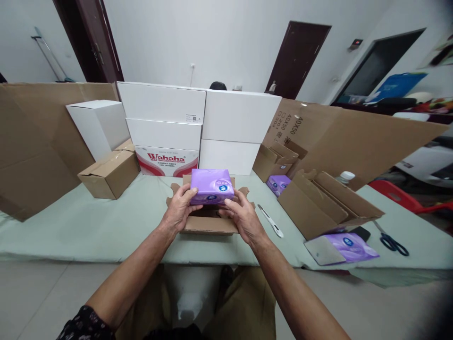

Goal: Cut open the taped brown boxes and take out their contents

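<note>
Now we have the pack (209, 180), purple and glossy, up over the open mouth of the box (210, 225), and both hands are on it! The left hand (179, 208) has it from eight o'clock, thumb on the near corner, fingers tucked under that end. The right hand (244, 216) comes in at four o'clock, thumb by the lower corner; how firmly its partly hidden fingers press, I can't tell. Between them, they're cradling it fairly level.

And what a friendly load this looks: light, I'd judge, soft in the middle, with a film that could slide under dry fingertips. Nothing brittle about it, but a hard squeeze would likely dent the sides and crease the wrap. So the best hold, surely, is at the two short ends, nine and three o'clock, palms flat, a few fingers beneath to take the weight.

Watch the flaps around the box, stiff card that might snag the film! And out at four o'clock, beyond the right hand, lies the knife (271, 221), well worth keeping that soft wrap away from
</note>
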`<state>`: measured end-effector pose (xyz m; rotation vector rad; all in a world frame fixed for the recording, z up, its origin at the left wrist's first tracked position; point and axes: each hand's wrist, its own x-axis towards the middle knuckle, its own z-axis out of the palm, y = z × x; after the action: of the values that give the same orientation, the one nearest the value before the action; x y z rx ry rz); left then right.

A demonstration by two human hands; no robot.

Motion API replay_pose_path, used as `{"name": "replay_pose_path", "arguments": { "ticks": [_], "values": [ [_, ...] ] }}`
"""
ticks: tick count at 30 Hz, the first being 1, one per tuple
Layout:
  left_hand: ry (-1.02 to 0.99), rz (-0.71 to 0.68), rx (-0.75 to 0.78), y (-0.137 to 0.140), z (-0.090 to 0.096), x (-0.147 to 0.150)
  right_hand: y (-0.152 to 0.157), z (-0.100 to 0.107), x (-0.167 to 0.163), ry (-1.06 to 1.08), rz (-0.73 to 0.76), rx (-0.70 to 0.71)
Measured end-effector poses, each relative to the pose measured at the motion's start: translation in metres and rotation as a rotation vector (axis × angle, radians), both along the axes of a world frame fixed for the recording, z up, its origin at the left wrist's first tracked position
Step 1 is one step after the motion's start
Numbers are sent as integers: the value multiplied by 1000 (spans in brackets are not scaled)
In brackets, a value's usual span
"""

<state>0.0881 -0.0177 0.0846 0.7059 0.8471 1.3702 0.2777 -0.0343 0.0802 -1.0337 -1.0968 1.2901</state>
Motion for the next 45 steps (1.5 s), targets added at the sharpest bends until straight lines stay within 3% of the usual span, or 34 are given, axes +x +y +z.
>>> {"name": "replay_pose_path", "arguments": {
  "ticks": [45],
  "values": [
    [-3,3,30,11,5,1,6,-2,-7,71,-46,60]
  ]
}}
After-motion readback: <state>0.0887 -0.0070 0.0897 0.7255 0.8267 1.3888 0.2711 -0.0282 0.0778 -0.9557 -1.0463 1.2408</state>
